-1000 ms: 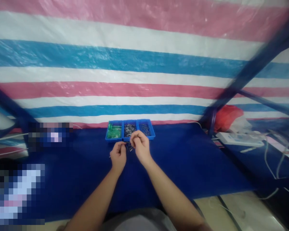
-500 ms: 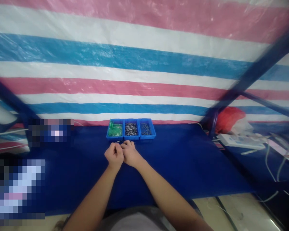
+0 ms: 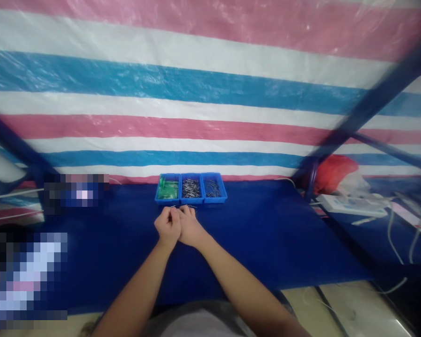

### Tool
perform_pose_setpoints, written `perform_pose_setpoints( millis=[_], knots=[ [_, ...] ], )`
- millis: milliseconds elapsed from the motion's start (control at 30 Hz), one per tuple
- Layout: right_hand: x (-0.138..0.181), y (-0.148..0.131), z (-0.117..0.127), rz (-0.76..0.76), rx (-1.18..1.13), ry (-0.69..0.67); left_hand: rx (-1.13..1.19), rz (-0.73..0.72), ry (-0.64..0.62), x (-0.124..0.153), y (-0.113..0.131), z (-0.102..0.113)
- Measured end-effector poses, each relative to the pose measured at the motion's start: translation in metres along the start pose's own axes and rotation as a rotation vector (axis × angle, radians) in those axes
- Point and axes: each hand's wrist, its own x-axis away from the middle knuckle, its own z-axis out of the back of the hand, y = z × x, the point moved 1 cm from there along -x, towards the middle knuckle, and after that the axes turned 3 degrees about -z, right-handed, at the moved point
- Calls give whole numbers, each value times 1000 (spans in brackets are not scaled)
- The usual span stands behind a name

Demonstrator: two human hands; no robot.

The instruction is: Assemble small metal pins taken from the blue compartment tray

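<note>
Two bare hands, touching each other, at the middle of a table.

Left hand point(image 3: 168, 225): fingers curled in; cannot tell whether they grip anything. Right hand point(image 3: 191, 228): fingers bent forward, pressed beside the left; grip likewise hidden.

Thin metal pieces point(image 3: 173, 206), few: just beyond the fingertips, on the bins' side; held or lying loose, too small to tell.

Three blue bins, side by side, just ahead. Left bin point(image 3: 166, 201): green pieces point(image 3: 168, 191). Middle bin point(image 3: 191, 201): metal pins, heaped. Right bin point(image 3: 216, 200): slim pieces, more sparse.

Hazards, as judged: a slim piece slipping, from fingers crowded together and masking it; a dropped piece lost, from dark metal against dark blue; a knuckle knocking a bin front, from working so close; contents mixing, from low walls set side by side.

Edges and room: bin fronts limit forward reach; striped sheet point(image 3: 196, 124) stands behind. Broad blue tabletop point(image 3: 284, 234) extends left, right and towards the body, giving elbows sideways room. Slanting frame bars point(image 3: 352, 117), one per side, well apart from both hands.
</note>
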Motion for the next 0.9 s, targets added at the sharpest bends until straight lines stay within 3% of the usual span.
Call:
perform_pose_setpoints(
  millis=[133, 400, 567, 900],
  knots=[
    [-2, 2, -4, -55, -31, -26, 4, -60, -99, -4, 4, -2],
    [3, 4, 14, -91, 49, 12, -4, -36, -96, -7, 1, -3],
    [6, 8, 23, -155, 73, 36, 16, 47, -112, -8, -5, -6],
    [6, 13, 21, -110, 58, 19, 62, 196, -116, -10, -16, -12]
  ],
)
